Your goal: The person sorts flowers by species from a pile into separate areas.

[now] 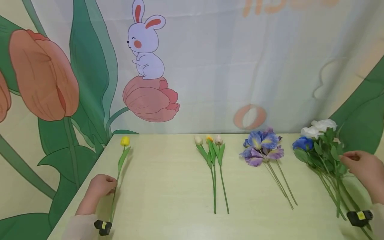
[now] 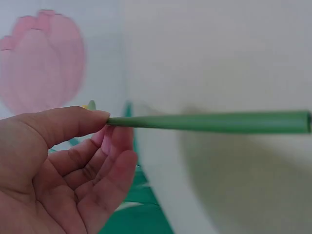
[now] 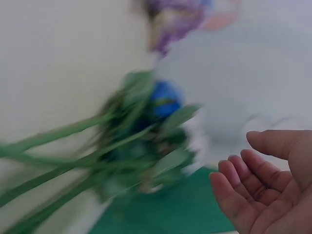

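At the table's left side, my left hand (image 1: pixel 103 185) pinches the green stem of a yellow tulip (image 1: pixel 125 141) between thumb and fingertips. The left wrist view shows the stem's lower end (image 2: pixel 234 122) pointing right, out of the pinch. On the far right, my right hand (image 1: pixel 363 166) is beside a bunch of roses, with white blooms (image 1: pixel 324 125), a blue bloom (image 1: pixel 303 143) and green leaves. In the right wrist view, that hand's thumb and loosely bent fingers (image 3: pixel 234 195) stand apart with nothing between them, and the leafy bunch (image 3: pixel 146 146) lies beyond, blurred.
Three tulips (image 1: pixel 214 156) in pale and orange tones lie mid-table, stems toward me. Between them and the roses lie purple-blue irises (image 1: pixel 262 146). A printed curtain (image 1: pixel 210 66) with a rabbit and tulips hangs along the table's (image 1: pixel 168 186) back edge.
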Demonstrator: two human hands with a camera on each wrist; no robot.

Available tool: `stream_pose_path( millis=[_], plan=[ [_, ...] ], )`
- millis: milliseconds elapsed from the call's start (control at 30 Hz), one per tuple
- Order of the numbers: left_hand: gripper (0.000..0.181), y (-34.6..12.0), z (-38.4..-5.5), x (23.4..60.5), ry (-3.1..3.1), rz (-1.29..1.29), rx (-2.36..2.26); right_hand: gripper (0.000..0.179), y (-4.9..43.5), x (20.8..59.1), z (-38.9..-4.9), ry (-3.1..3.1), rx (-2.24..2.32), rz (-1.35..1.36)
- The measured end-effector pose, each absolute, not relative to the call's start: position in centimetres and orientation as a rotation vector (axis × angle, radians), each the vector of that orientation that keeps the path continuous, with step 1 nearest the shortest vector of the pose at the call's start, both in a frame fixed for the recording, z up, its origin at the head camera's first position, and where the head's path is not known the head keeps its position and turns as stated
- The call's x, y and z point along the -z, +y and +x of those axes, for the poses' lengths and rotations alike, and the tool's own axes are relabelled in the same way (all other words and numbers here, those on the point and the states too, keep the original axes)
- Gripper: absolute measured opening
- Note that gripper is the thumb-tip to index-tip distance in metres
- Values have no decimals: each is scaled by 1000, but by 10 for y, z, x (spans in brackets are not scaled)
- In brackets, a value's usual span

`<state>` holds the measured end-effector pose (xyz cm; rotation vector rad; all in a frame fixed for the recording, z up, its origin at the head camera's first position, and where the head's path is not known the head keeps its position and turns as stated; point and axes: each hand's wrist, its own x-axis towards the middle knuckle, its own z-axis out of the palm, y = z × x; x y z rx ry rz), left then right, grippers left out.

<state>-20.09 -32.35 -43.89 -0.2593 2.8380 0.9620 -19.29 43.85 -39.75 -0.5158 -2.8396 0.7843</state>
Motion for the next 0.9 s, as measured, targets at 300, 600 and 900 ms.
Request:
stream_pose_path(
  millis=[300, 600, 900],
  plan=[
    [27, -279, -207, 407, 2854, -183, -1186, 44, 371, 358, -196, -2796, -759, -144],
    [25, -223, -204, 394, 2827, -70, -1378, 44, 302, 349, -189, -2731, -948, 4],
    [18, -176, -197, 384, 2772, -15, -1532, 37, 244, 355, -189, -2664, -1201, 95]
  ],
)
